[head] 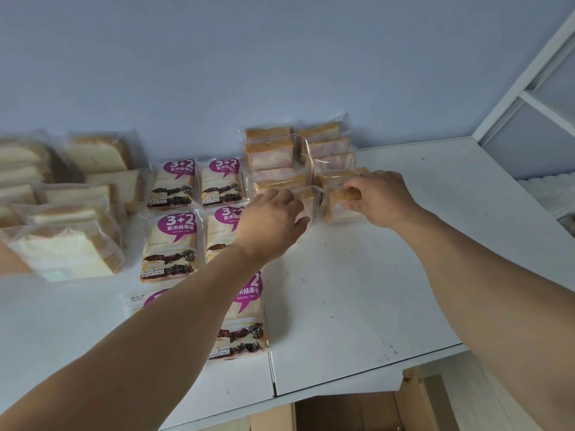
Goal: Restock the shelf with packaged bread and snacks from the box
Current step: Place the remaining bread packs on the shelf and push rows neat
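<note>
Bread packet (337, 203) on shelf (357, 290), right hand (381, 199) gripping it

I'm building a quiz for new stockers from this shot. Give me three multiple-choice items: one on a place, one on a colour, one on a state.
1. Where do the pink-swirl bread packs lie?
A. right of the purple-label packs
B. left of them
C. in the box

2. The label bubble on the middle packs is:
A. green
B. purple
C. orange

3. The right hand:
A. hangs idle
B. lies flat on the shelf
C. grips a bread pack

Answers: 1 A, they lie to the right; 2 B, the bubbles are purple; 3 C, fingers curl round the front pack.
</note>
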